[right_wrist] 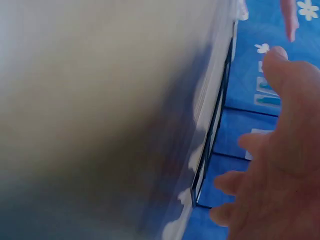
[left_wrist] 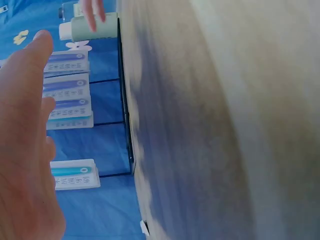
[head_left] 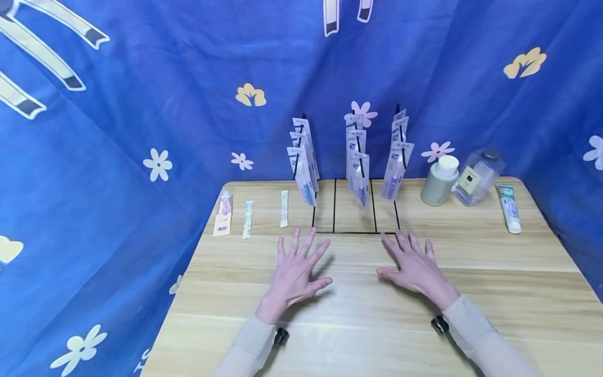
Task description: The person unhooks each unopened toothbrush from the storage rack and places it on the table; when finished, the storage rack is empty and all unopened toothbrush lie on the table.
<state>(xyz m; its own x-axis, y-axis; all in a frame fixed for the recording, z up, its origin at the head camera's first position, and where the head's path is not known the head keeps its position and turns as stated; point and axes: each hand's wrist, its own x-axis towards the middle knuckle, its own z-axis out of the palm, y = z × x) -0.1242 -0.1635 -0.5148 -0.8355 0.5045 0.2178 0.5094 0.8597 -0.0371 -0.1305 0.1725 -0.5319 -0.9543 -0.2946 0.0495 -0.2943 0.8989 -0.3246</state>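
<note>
Blue flowered cloth is hung behind and beside a wooden table (head_left: 471,293). Both hands are laid flat on it with fingers spread, nothing being held: the left hand (head_left: 294,269) and the right hand (head_left: 414,267) are set side by side, apart. Just beyond the fingertips a black wire rack (head_left: 353,209) is stood, its front bar near both hands. Packaged toothbrushes (head_left: 358,157) are hung on it in three upright rows. Three small tubes (head_left: 247,217) are laid left of the rack; a jar (head_left: 439,180), a bottle (head_left: 476,175) and toothpaste (head_left: 510,208) are placed to its right. Bare wood is left around the hands, up to the near edge.
</note>
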